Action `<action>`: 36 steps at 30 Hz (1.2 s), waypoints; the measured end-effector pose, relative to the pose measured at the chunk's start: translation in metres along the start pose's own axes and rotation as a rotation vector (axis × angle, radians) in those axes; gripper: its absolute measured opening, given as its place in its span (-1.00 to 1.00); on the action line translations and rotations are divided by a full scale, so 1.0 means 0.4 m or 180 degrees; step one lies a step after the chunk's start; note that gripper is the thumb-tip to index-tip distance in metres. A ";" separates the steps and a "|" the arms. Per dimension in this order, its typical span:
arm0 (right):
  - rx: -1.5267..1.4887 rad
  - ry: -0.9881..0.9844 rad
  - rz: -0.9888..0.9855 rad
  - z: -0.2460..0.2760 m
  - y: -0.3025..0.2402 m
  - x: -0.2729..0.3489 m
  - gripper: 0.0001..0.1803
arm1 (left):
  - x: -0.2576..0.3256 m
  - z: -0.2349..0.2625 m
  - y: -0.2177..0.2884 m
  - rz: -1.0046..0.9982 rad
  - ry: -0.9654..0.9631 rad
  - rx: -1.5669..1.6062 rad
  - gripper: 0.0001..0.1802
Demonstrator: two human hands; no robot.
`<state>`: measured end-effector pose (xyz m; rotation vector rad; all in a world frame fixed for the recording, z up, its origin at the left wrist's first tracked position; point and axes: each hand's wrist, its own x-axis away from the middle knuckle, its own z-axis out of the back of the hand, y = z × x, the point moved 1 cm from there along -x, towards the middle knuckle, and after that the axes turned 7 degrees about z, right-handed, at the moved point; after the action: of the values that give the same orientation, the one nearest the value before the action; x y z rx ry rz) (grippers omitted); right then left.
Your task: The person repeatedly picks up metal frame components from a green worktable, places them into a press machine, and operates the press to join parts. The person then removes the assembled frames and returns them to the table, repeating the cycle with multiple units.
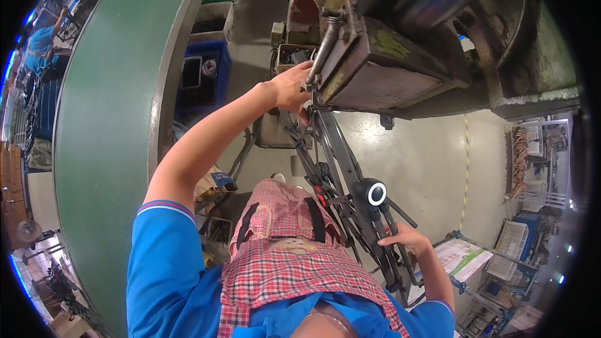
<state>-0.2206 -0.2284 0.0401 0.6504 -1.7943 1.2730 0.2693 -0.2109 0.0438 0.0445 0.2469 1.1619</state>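
Note:
A folded frame of black metal tubes (341,162), perhaps a stroller frame, slants between my body and a large worn machine (400,68). It carries a round black part with a white ring (376,194) and small red pieces (320,196). At its far end, my left hand (293,90) is curled around the frame beside the machine's coil spring (327,46); its fingertips are partly hidden there. Nearer to me on the right, my right hand (405,238) grips a black tube, with the thumb lying across it.
A long green tabletop (106,125) runs along my left. Beyond my left hand stand a blue bin (219,75) and a box of small parts (294,50). Racks with trays (508,244) and a cart with a printed board (454,260) are to the right. Another person (41,50) is at the far left.

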 end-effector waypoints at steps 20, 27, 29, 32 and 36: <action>0.0680 0.0431 -0.0213 0.014 -0.039 0.023 -0.29 | 0.019 -0.074 -0.011 0.0358 0.0448 0.0366 -0.18; 0.0583 0.0448 -0.0051 0.003 -0.047 0.013 -0.34 | 0.032 -0.105 -0.015 0.0451 0.0375 0.0176 -0.14; 0.0710 0.0442 -0.0050 0.030 -0.026 0.008 -0.37 | 0.035 -0.091 -0.012 0.0481 0.0457 0.0087 -0.11; 0.0679 0.0360 -0.0183 0.029 -0.056 0.017 -0.39 | 0.054 -0.084 0.009 0.0698 0.0153 0.0213 -0.06; 0.0834 0.0434 -0.0141 0.041 -0.049 0.029 -0.32 | 0.049 -0.074 0.012 0.0691 0.0264 0.0400 0.07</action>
<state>-0.2167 -0.2503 0.0576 0.7243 -1.5089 1.4995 0.2660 -0.1940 0.0124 0.1366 0.3959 1.3647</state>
